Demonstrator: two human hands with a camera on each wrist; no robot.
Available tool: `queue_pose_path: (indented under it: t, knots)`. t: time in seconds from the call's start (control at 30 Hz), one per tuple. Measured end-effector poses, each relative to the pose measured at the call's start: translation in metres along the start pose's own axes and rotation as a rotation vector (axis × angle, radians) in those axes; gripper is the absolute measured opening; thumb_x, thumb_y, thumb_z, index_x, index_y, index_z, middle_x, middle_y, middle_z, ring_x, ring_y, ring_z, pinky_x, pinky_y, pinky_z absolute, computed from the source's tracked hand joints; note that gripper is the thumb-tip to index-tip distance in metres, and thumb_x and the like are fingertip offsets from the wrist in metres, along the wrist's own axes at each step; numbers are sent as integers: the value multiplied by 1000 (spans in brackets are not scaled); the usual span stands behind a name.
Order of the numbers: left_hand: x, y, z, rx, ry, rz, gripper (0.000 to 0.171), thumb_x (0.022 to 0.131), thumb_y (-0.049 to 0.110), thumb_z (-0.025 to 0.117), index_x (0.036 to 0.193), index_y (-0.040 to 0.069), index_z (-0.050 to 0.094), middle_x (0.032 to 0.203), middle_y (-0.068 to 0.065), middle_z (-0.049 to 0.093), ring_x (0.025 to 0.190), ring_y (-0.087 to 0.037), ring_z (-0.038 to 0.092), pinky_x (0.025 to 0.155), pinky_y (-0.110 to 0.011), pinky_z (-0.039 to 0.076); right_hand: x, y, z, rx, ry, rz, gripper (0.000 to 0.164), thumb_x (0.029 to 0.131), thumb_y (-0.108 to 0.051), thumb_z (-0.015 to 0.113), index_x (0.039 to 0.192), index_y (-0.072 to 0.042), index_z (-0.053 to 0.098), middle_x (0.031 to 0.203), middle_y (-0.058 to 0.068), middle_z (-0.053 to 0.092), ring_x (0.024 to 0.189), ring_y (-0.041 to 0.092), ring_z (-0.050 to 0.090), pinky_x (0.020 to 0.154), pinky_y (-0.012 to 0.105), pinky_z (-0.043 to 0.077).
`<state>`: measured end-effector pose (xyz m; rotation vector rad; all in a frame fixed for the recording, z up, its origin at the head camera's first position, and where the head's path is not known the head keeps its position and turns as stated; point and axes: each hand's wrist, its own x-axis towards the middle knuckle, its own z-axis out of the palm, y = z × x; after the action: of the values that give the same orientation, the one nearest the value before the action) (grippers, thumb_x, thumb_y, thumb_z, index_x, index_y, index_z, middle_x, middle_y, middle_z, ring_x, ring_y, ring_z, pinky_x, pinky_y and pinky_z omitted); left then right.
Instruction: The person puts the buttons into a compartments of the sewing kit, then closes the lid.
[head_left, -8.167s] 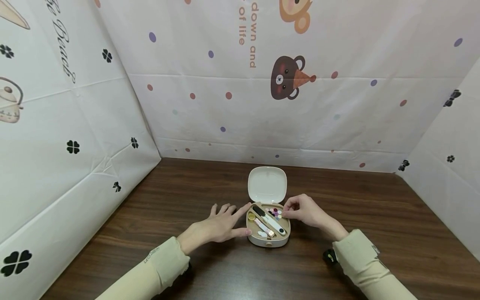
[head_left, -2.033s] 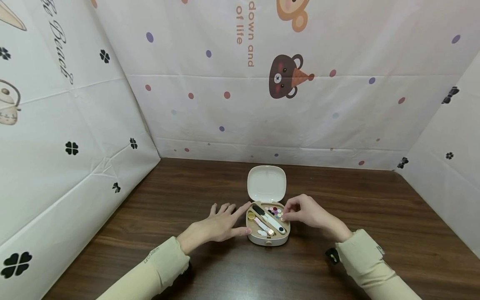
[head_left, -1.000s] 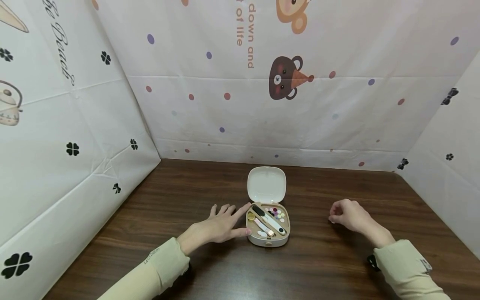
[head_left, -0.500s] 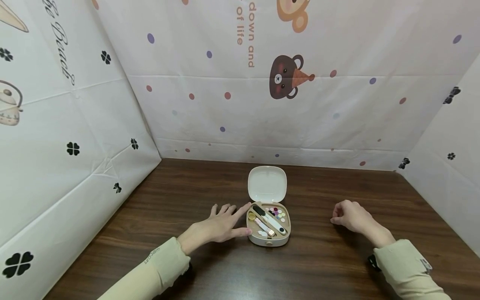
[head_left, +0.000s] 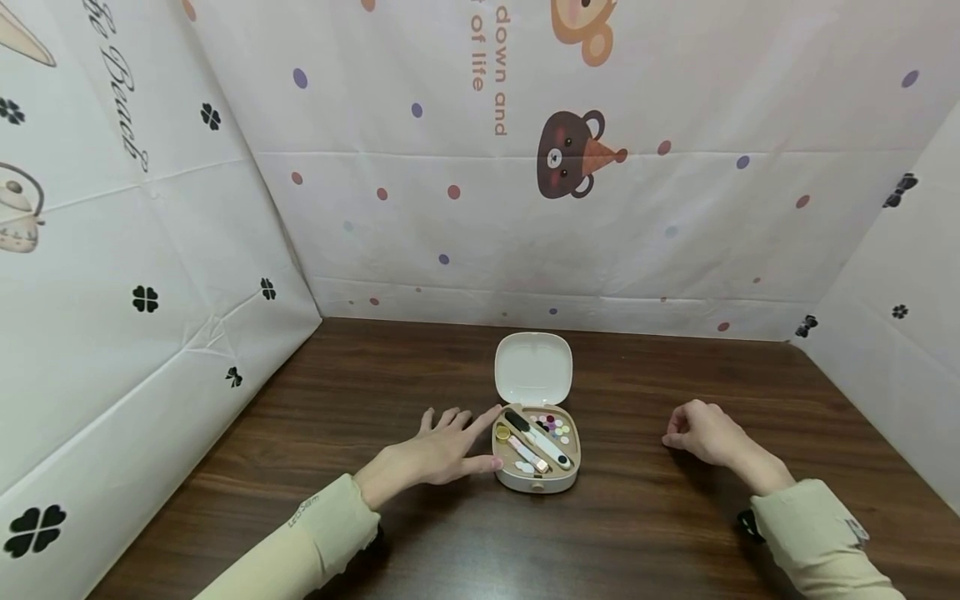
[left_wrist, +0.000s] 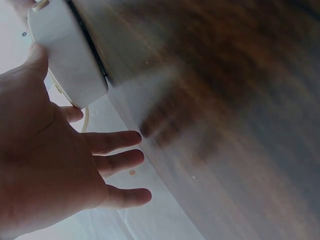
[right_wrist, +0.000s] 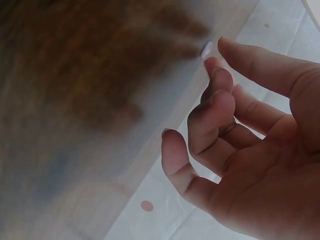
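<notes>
A sewing-kit-like case (head_left: 536, 483), white outside and beige inside, stands with its lid (head_left: 533, 368) raised. My left hand (head_left: 423, 457) is spread at its left side, thumb and index finger touching the wall; the left wrist view shows the other fingers (left_wrist: 120, 142) straight and away from the case (left_wrist: 70, 50). My right hand (head_left: 708, 433) is low over the table, well right of the case, fingers loosely bent. In the right wrist view a small pale button (right_wrist: 206, 49) lies flat on the table at the index fingertip, with the thumb (right_wrist: 250, 60) slightly apart from it.
Inside the case are several coloured buttons (head_left: 553, 427), a white-handled tool with a black end (head_left: 551, 450), a gold round piece (head_left: 502, 432), a pink-and-white strip (head_left: 528, 455) and small white pieces (head_left: 524, 467). Printed white cloth (head_left: 420, 217) walls the brown table (head_left: 375, 358).
My right hand has left the case's button compartment and moved right to the table, where it has stayed almost still for the last second. The left hand keeps its place.
</notes>
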<state>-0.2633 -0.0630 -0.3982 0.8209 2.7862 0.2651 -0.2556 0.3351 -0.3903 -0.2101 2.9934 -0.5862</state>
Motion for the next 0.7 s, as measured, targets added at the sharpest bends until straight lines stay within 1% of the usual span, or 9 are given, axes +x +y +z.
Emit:
queue_pose_path:
  t: [0.17,0.57,0.7]
  knots:
    - [1,-1,1,-1,0,-2,82,90,72,36,155,35,6,152,-18,36,145,-37,27,110,-70,15,-2,-2,-1,-19,-7,16,10,84,-14,71,76,-12,66,69,-1,59,61,15,48,54,30,36]
    - [2,-2,2,-4,1,-1,82,89,73,36,155,35,5,152,-18,36,145,-37,27,111,-69,15,-1,0,2,-74,37,-12,8,83,-11,70,76,-13,66,70,-2,61,61,14,51,53,32,38]
    - [2,-2,2,-5,0,1,82,89,73,36,155,35,5,152,-19,35,145,-37,26,111,-70,15,-2,1,3,-72,44,-15,10,83,-11,70,74,-13,65,68,-2,59,59,14,49,52,31,37]
